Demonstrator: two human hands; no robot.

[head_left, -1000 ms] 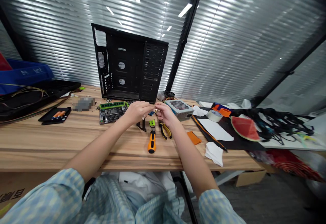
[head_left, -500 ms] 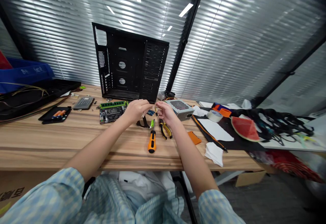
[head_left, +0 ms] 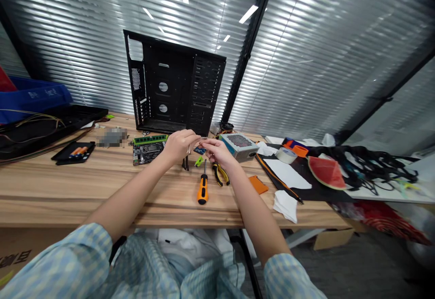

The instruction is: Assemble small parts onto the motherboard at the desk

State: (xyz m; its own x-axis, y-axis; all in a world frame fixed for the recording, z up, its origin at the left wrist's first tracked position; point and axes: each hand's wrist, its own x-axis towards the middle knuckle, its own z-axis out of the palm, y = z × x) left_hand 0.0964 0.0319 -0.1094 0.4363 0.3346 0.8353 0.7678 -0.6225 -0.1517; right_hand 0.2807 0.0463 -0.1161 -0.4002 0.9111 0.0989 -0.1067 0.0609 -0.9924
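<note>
My left hand [head_left: 182,146] is closed in a pinch above the table. A black cable [head_left: 185,163] hangs below its fingers, with a thin pale strip beside it. My right hand [head_left: 216,149] meets it, thumb and fingers pinched around something small that I cannot make out. Under the hands lies an orange and black screwdriver [head_left: 203,189], its shaft pointing away from me. By its tip sits a small bright green piece [head_left: 199,161]. Yellow and black pliers [head_left: 220,174] lie to the right, partly hidden by my right hand. A motherboard [head_left: 147,153] is left of my left hand.
An open black computer case [head_left: 176,81] stands at the back. The power supply [head_left: 243,146] is right of my hands, an orange plate [head_left: 258,184] nearer. A black tray [head_left: 73,153] lies left; paper, tape [head_left: 286,155] and a watermelon-slice-shaped object [head_left: 328,172] lie right.
Both hands have shifted slightly left, still together. The black cable now hangs narrower beneath my left hand. The green piece appears left of the screwdriver's shaft rather than over it.
</note>
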